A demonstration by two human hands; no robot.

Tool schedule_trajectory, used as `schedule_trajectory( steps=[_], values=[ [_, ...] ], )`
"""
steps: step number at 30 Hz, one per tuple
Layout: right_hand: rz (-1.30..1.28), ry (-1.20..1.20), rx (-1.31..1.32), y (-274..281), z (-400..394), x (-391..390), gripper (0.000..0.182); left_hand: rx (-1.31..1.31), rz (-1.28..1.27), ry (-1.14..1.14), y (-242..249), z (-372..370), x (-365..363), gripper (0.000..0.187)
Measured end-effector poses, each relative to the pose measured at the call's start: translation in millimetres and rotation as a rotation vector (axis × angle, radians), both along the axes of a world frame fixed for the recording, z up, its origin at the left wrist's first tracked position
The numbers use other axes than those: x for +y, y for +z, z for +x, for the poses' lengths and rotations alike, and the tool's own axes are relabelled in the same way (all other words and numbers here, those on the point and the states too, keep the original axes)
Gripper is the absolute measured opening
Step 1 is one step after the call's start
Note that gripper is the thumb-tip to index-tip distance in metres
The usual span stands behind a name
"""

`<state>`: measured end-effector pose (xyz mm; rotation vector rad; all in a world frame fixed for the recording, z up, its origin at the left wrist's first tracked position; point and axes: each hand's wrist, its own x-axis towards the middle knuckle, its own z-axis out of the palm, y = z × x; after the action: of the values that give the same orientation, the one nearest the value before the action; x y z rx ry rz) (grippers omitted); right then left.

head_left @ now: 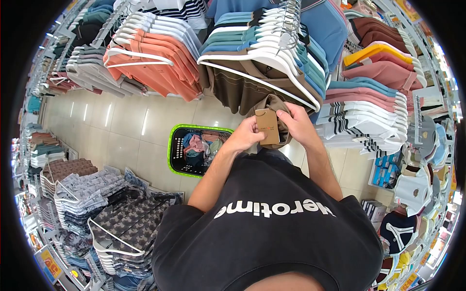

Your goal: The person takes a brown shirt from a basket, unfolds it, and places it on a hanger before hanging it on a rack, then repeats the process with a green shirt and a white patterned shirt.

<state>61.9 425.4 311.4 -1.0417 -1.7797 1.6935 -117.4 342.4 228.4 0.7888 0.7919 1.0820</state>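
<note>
Between racks of clothes, we hold a tan paper tag (266,127) just right of the frame's center, our left hand (247,133) pinching its left edge between thumb and fingers. Our right hand (295,121) grasps a bunched fold of brown cloth (273,103) at the tag's right side, below a brown shirt (233,82) on a white hanger (262,54) at upper center. A green-rimmed black basket (170,151) of mixed clothes (196,145) sits on the tiled floor (145,119) left of our hands. Orange shirts (155,77) hang at upper left; patterned gray garments (128,220) fill the lower left.
</note>
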Motion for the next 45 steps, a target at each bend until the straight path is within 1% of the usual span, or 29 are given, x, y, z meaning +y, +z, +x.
schedule_trajectory(
  steps=[6, 10, 12, 13, 15, 16, 18, 19, 21, 22, 24, 25, 26, 27, 28, 29, 30, 31, 32, 34, 37, 38, 39, 40, 41, 42, 43, 44, 45],
  values=[
    [-0.005, -0.037, 0.031, -9, 4, 0, 0.022, 0.007, -0.025, 0.009, 8, 5, -1, 0.048],
    [-0.008, -0.022, 0.025, -6, 4, -2, 0.022, 0.021, -0.002, 0.001, -3, 6, -1, 0.048],
    [-0.002, 0.003, 0.016, -5, 4, -3, 0.021, 0.056, 0.027, 0.041, -8, 10, -1, 0.039],
    [-0.002, 0.003, 0.016, -3, 4, -4, 0.021, 0.056, 0.027, 0.041, -7, 11, 0, 0.039],
    [-0.008, 0.062, -0.018, 4, 4, -5, 0.019, 0.256, -0.031, 0.033, -4, 13, 3, 0.029],
    [-0.008, 0.062, -0.018, 5, 4, -6, 0.019, 0.257, -0.032, 0.034, -6, 14, 4, 0.029],
    [0.050, 0.182, -0.112, 7, 5, -8, 0.018, 0.383, 0.073, 0.091, -17, 17, 6, 0.020],
    [0.146, 0.182, -0.126, 5, 4, -9, 0.018, 0.384, 0.073, 0.091, -25, 19, 6, 0.020],
    [0.182, 0.215, -0.194, 9, 7, -8, 0.019, 0.402, 0.154, 0.197, -39, 23, 7, 0.014],
    [0.217, 0.249, -0.262, 12, 7, -7, 0.020, 0.403, 0.155, 0.197, -30, 21, 7, 0.014],
    [0.266, 0.266, -0.326, 16, 8, -4, 0.020, 1.010, 0.346, 0.074, -2, 15, 4, 0.016],
    [0.316, 0.282, -0.392, 17, 9, -3, 0.021, 1.011, 0.345, 0.073, -5, 17, 3, 0.016],
    [0.316, 0.281, -0.391, 16, 7, -4, 0.021, 1.179, 0.387, 0.004, -9, 19, 1, 0.018],
    [0.357, 0.184, -0.346, 14, 5, -6, 0.023, 1.348, 0.427, -0.067, -12, 20, 0, 0.021],
    [0.399, 0.087, -0.299, 12, 3, -7, 0.025, 1.350, 0.427, -0.065, -11, 22, -2, 0.021],
    [0.400, 0.089, -0.297, 9, 3, -7, 0.025, 1.409, 0.401, -0.088, -9, 23, -3, 0.024],
    [0.392, -0.005, -0.307, 6, 3, -6, 0.027, 1.466, 0.375, -0.112, -8, 24, -5, 0.027],
    [0.384, -0.100, -0.316, 2, 3, -6, 0.029, 1.466, 0.375, -0.112, -6, 23, -6, 0.027],
    [0.383, -0.100, -0.317, -4, 4, -5, 0.029, 1.468, 0.341, -0.098, -5, 21, -9, 0.028],
    [0.529, -0.181, -0.251, -12, 4, -3, 0.029, 1.471, 0.306, -0.086, 1, 16, -13, 0.028],
    [0.467, -0.098, -0.279, -4, 3, -3, 0.030, 1.366, 0.357, 0.007, 22, 11, -14, 0.025],
    [0.467, -0.098, -0.279, -4, 2, -3, 0.030, 1.282, 0.332, 0.199, 35, 12, -12, 0.028],
    [0.457, -0.011, -0.252, -5, 0, -2, 0.031, 1.190, 0.305, 0.386, 41, 12, -12, 0.034],
    [0.444, 0.077, -0.224, -6, -2, -3, 0.032, 1.191, 0.303, 0.386, 39, 11, -9, 0.034],
    [0.365, 0.120, -0.207, -1, -5, -5, 0.032, 1.178, 0.409, 0.482, 34, 7, -2, 0.041],
    [0.363, 0.124, -0.205, -2, -7, -5, 0.032, 1.161, 0.515, 0.580, 27, 4, 3, 0.049],
    [0.384, 0.140, -0.179, -3, -9, -5, 0.033, 1.081, 0.456, 0.562, 14, -1, 7, 0.036],
    [0.405, 0.155, -0.155, -4, -10, -4, 0.035, 1.082, 0.456, 0.565, 10, -7, 8, 0.036],
    [0.408, 0.155, -0.155, -5, -11, -3, 0.035, 1.060, 0.398, 0.536, 6, -14, 10, 0.031]
  ],
)
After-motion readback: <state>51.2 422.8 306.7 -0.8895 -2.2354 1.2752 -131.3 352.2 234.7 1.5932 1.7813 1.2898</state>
